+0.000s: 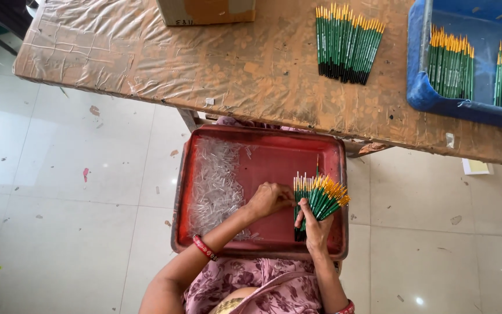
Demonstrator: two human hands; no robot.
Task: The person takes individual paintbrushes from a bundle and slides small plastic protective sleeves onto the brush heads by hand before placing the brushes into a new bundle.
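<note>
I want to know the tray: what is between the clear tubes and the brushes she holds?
Head view: her left hand and bare red tray lie between the tubes and brushes.

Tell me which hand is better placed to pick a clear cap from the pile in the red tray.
Left. The left hand is free and lies beside the clear cap pile in the red tray; the right hand grips the paintbrush bundle.
</note>
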